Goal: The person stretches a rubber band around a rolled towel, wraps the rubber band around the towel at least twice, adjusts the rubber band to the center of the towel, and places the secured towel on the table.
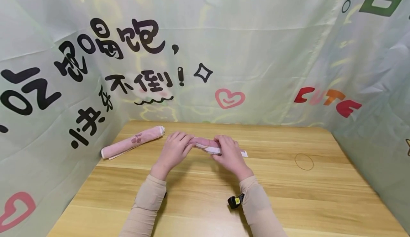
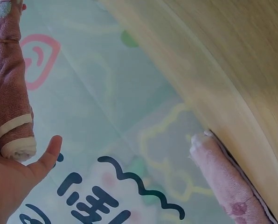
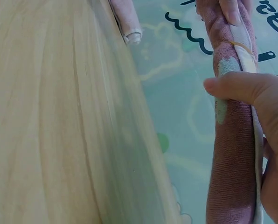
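A dark pink towel [image 1: 205, 143], rolled up with a white edge showing, spans both hands above the wooden table. My left hand [image 1: 174, 149] grips the left part of the roll, fingers over the top; in the left wrist view one digit sticks out past the roll's end. My right hand [image 1: 231, 155] holds the roll farther right, its thumb [image 3: 232, 87] lying across a pale green patch. A thin tan rubber band [image 3: 241, 45] circles the roll between the hands. The palm hides part of the roll.
A second rolled towel [image 1: 136, 141], light pink with a flower mark, lies at the table's back left. A loose rubber band [image 1: 295, 161] lies on the wooden table [image 1: 320, 194] to the right. Printed fabric walls [image 1: 256, 62] stand behind and at both sides.
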`<state>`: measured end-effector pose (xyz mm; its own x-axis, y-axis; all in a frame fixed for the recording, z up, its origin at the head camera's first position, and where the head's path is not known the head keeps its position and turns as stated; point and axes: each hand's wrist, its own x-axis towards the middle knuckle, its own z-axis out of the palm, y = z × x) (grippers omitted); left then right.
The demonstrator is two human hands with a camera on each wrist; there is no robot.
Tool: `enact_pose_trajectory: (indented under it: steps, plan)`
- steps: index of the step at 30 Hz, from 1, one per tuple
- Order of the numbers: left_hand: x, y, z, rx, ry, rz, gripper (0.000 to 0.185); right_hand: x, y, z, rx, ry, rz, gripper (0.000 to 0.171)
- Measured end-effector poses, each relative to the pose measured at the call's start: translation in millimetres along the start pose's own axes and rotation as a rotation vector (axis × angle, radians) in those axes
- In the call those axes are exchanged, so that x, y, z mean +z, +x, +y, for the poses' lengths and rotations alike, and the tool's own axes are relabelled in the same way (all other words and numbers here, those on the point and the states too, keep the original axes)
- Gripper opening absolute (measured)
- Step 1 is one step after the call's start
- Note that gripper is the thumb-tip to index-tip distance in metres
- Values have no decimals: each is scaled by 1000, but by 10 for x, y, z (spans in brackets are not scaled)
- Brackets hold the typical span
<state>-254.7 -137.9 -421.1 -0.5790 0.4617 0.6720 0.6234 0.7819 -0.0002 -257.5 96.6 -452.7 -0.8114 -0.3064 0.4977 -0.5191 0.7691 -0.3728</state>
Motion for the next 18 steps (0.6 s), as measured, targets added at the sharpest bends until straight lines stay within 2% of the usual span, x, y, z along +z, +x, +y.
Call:
enact_pose_trajectory:
  steps: [8, 18]
  plan:
    - [-3, 1, 5, -22, -8, -20, 29, -10, -14, 21, 11, 39, 5, 42]
    - [12, 6, -1, 17, 26, -34, 46, -14, -14, 2, 20, 59, 19, 33]
